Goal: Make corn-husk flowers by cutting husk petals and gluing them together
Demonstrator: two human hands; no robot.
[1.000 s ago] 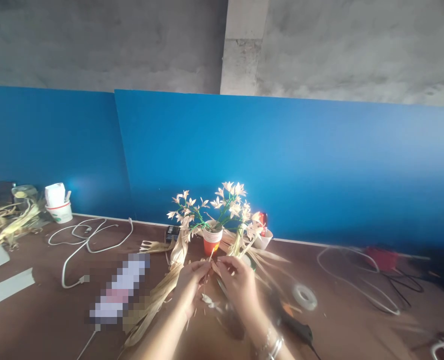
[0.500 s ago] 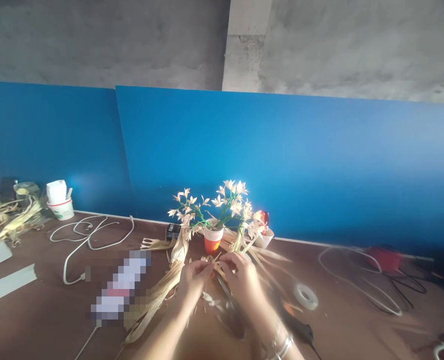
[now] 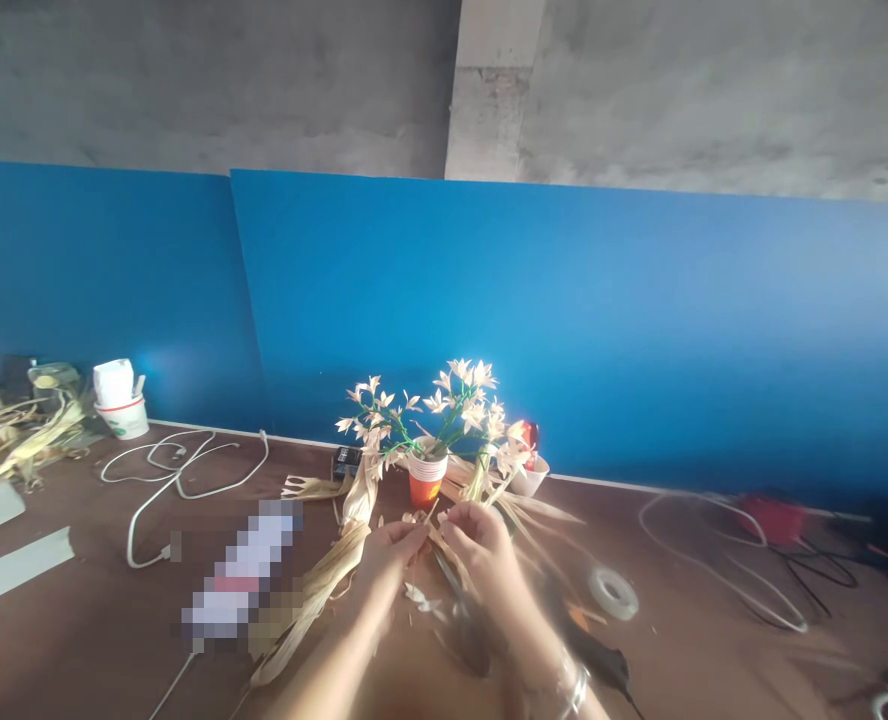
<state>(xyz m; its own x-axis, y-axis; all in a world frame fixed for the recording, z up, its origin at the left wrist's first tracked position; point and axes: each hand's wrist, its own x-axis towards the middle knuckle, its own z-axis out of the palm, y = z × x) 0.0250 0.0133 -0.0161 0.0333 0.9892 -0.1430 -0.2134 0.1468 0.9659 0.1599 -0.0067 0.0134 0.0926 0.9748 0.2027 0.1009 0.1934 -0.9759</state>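
My left hand (image 3: 390, 558) and my right hand (image 3: 483, 545) are close together over the table, thumbs and fingers pinched. Between their fingertips shows a thin pale strip (image 3: 433, 511), like dried husk; its ends are hidden by the fingers. Just beyond stands an orange-and-white paper cup (image 3: 427, 482) holding green stems with small cream husk flowers (image 3: 474, 412). Long dried corn husks (image 3: 359, 505) lie left of my left hand. Below my hands, dark-bladed scissors (image 3: 468, 630) appear blurred beside white scraps (image 3: 419, 598).
A roll of clear tape (image 3: 613, 593) and a black-handled tool (image 3: 598, 655) lie to the right. White cables (image 3: 144, 505) and a pixelated oblong thing (image 3: 241, 575) are at left, near a white cup (image 3: 122, 416). A blue partition (image 3: 564, 300) closes the back.
The thin strip between my fingertips is tilted more upright. My right hand has shifted very slightly, and both hands stay pinched in nearly the same place.
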